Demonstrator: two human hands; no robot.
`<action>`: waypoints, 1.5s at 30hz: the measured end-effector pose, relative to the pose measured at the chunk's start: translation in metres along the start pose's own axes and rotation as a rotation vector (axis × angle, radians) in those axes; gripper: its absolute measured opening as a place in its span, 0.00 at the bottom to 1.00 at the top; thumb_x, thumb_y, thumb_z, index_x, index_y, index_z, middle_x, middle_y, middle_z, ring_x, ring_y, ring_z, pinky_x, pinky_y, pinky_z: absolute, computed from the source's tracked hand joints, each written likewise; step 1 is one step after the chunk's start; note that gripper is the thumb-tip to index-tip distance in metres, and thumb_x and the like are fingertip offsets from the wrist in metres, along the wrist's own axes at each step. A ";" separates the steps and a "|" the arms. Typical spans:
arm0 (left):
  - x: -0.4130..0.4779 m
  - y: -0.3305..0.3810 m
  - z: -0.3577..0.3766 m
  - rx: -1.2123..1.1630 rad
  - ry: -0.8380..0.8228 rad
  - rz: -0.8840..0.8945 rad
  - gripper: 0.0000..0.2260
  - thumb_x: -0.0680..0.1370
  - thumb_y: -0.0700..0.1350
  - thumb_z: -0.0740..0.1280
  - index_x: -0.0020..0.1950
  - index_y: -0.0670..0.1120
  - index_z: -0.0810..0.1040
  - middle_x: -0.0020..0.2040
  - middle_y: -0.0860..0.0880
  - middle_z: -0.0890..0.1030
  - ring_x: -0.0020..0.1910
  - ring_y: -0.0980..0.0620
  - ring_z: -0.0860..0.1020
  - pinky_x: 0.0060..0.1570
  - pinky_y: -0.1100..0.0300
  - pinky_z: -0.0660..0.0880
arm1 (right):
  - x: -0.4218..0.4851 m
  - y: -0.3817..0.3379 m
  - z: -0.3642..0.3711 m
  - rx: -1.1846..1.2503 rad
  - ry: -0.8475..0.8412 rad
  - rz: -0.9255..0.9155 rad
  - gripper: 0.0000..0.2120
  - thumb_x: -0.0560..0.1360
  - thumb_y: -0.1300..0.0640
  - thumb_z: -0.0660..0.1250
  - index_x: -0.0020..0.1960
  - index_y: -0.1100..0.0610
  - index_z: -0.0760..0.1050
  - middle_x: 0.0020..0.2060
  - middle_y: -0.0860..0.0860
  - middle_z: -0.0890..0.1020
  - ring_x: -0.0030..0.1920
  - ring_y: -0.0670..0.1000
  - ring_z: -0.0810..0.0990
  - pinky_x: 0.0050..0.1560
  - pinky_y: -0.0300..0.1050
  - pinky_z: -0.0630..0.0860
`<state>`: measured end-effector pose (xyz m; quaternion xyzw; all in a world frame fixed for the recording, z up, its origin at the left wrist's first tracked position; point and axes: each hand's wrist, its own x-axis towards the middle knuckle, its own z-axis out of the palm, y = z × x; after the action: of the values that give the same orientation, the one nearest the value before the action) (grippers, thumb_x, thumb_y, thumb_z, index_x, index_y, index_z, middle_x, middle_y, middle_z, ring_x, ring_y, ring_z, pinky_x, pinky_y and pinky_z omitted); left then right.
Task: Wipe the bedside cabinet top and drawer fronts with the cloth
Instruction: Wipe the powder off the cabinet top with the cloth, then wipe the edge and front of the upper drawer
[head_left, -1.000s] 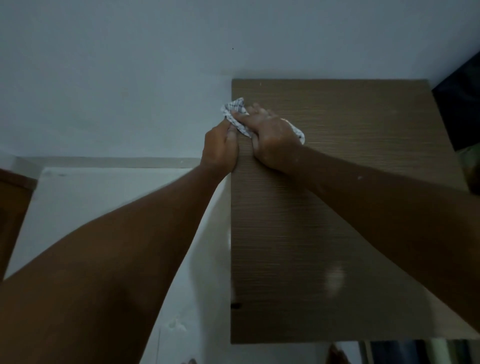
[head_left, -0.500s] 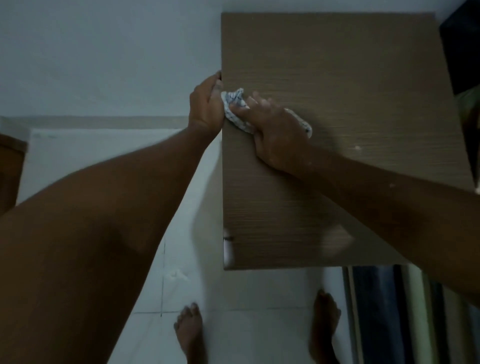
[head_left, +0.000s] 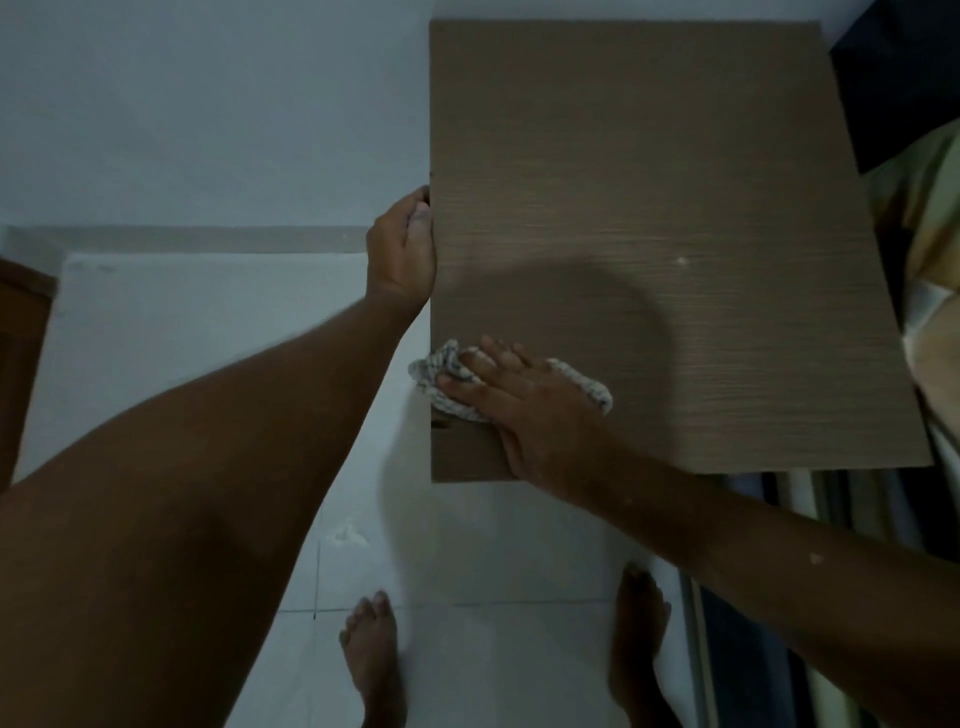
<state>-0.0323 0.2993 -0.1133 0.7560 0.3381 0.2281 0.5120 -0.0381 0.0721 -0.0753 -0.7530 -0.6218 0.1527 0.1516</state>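
Note:
I look straight down on the brown wood-grain top of the bedside cabinet (head_left: 675, 182). A crumpled white checked cloth (head_left: 436, 371) lies at the top's near left corner, partly hanging over the left edge. My right hand (head_left: 524, 405) presses flat on the cloth, fingers spread and pointing left. My left hand (head_left: 402, 249) grips the cabinet's left edge farther back, fingers curled down over the side. The drawer fronts are hidden from this angle.
White floor tiles (head_left: 182, 332) spread left of and in front of the cabinet, with my bare feet (head_left: 374, 660) below the front edge. A pale wall (head_left: 208, 104) is behind. Bedding (head_left: 930, 234) and a dark shape border the right side. A brown wooden piece (head_left: 21, 338) is at far left.
My right hand has slid the cloth along the left edge from the back toward the near corner. My left hand stays on the left edge. The view has tilted down, showing floor and feet.

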 end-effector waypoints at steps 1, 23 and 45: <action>-0.006 -0.002 0.000 0.002 -0.004 0.006 0.17 0.81 0.43 0.55 0.55 0.44 0.84 0.48 0.48 0.85 0.48 0.50 0.83 0.50 0.48 0.80 | -0.007 -0.005 0.004 0.000 0.010 -0.001 0.29 0.75 0.62 0.68 0.74 0.55 0.68 0.72 0.58 0.71 0.74 0.62 0.66 0.75 0.59 0.59; -0.195 -0.017 -0.034 0.089 0.171 -0.179 0.11 0.83 0.44 0.58 0.51 0.45 0.80 0.43 0.55 0.81 0.45 0.51 0.81 0.53 0.47 0.80 | -0.177 -0.091 0.090 0.373 0.257 0.414 0.27 0.78 0.65 0.56 0.75 0.52 0.67 0.71 0.53 0.73 0.73 0.53 0.69 0.66 0.54 0.74; -0.257 -0.133 0.034 0.026 0.445 0.772 0.11 0.81 0.41 0.66 0.57 0.36 0.81 0.54 0.42 0.77 0.55 0.48 0.77 0.51 0.64 0.76 | -0.146 -0.018 0.126 0.477 1.437 0.345 0.19 0.83 0.62 0.57 0.73 0.51 0.68 0.70 0.47 0.74 0.69 0.44 0.72 0.66 0.42 0.74</action>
<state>-0.2172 0.1202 -0.2490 0.7657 0.1362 0.5554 0.2944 -0.1330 -0.0630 -0.1763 -0.7005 -0.1951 -0.2219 0.6496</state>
